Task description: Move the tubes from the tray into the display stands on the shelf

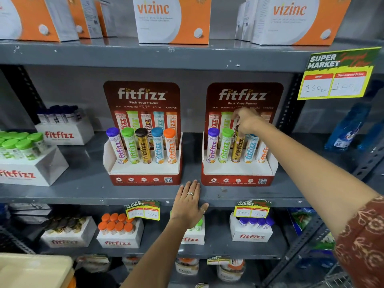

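Note:
Two red fitfizz display stands sit on the middle shelf. The left stand (143, 177) holds a row of upright tubes with purple, green, black, blue and orange caps. The right stand (239, 179) holds purple, green, blue and orange-labelled tubes, plus a gold tube (236, 150) in the middle slot. My right hand (248, 120) grips the top of that gold tube and hides its cap. My left hand (190, 201) lies flat, fingers spread, on the shelf's front edge between the stands. A beige tray corner (35, 269) shows at the bottom left.
White fitfizz boxes of tubes stand at the left (27, 161) of the shelf and on the shelf below (120, 233). Vizinc cartons (172, 19) line the top shelf. A yellow price sign (336, 75) hangs at the right, with blue bottles (349, 129) behind it.

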{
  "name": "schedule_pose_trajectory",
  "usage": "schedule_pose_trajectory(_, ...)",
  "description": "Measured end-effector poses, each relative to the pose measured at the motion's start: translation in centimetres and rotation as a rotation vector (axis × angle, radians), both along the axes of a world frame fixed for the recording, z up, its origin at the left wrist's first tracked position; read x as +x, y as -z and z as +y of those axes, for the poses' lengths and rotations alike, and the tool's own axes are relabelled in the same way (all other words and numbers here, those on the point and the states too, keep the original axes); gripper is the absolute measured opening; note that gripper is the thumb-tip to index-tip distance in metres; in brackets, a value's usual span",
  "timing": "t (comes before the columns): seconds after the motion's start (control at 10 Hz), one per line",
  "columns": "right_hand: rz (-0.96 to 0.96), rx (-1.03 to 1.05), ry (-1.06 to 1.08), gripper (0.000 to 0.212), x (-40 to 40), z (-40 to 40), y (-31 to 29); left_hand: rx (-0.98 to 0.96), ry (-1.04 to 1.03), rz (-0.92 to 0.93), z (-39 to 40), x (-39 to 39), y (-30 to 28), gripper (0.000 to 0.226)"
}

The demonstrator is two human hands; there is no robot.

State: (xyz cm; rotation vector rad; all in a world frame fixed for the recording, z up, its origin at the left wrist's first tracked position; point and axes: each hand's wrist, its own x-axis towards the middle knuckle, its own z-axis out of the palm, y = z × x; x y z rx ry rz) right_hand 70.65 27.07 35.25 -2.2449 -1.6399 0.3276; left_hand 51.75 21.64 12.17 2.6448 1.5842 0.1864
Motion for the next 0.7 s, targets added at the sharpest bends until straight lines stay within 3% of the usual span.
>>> schedule_pose_trajectory(0.3, -0.049, 0.017, -0.04, 0.067, 0.1, -0.1, 1.4, -0.015, 0.001, 0.011, 0.0, 0.0, -0.1, 0.07)
schedule_pose_trajectory(0.5, -0.155, 0.186, -0.078, 0.052, -1.3, -1.8, 1.6, -0.127, 0.031, -0.019, 0.1, -0.3, -1.3, 0.068)
schedule_pose_trajectory(0.6, -0.219, 0.328, -0.132, 0.042, -3.1, -3.4, 1.9, -0.095, 0.031, -0.214, -0.1, -1.4, -3.5, 0.059)
schedule_pose_trajectory(0.7, -0.302, 0.436, -0.159, 0.03, -4.6, -4.2, 2.5, 0.084, 0.017, -0.354, -0.4, -2.2, -5.4, 0.047)
